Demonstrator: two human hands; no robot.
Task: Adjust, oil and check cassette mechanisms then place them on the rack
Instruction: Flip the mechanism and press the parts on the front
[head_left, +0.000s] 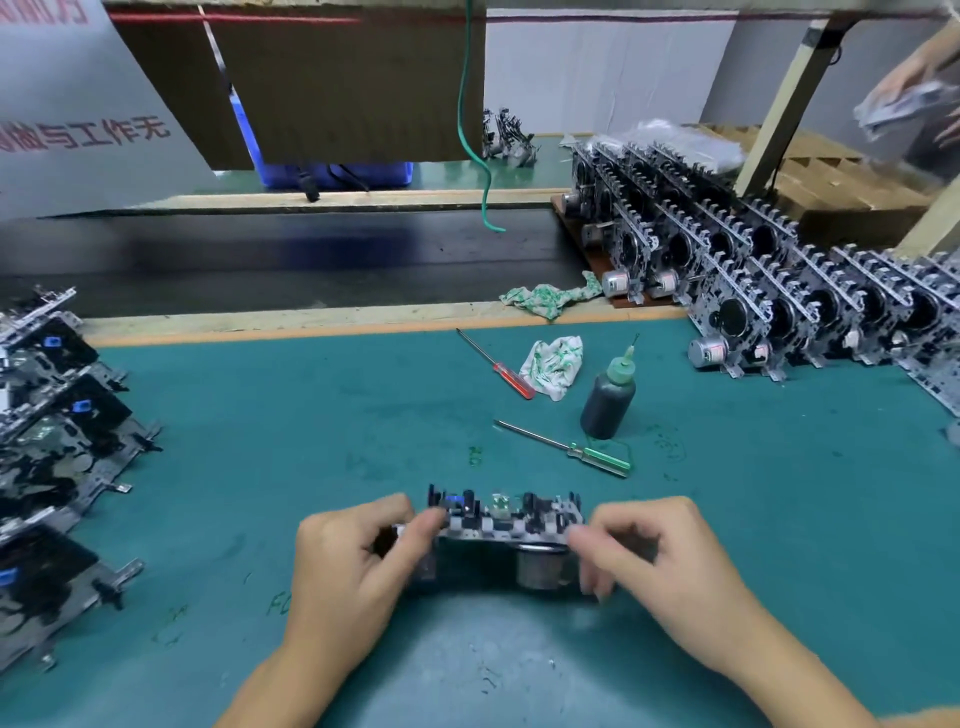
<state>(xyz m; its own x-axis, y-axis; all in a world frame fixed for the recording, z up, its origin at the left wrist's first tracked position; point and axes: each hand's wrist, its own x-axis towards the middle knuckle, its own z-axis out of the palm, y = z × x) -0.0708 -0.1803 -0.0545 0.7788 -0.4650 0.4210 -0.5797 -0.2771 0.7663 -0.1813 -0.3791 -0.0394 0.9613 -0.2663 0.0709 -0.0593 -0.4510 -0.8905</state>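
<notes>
A cassette mechanism (501, 525) is held on edge just above the green mat, near the front middle, with its round motor facing me. My left hand (353, 566) grips its left end with curled fingers. My right hand (660, 561) grips its right end the same way. A dark oil bottle (609, 400) with a green needle cap stands upright beyond the mechanism. Between bottle and mechanism lies a green-handled screwdriver (571, 449). A red-handled screwdriver (496, 364) lies further back. Rows of upright mechanisms (753, 291) fill the rack at the right.
A stack of flat-lying mechanisms (57, 467) sits at the left edge of the mat (260, 441). Two patterned rags (553, 364) lie near the tools and on the wooden strip. A black conveyor belt (285, 254) runs behind. Another person's hands (914, 98) work at the top right.
</notes>
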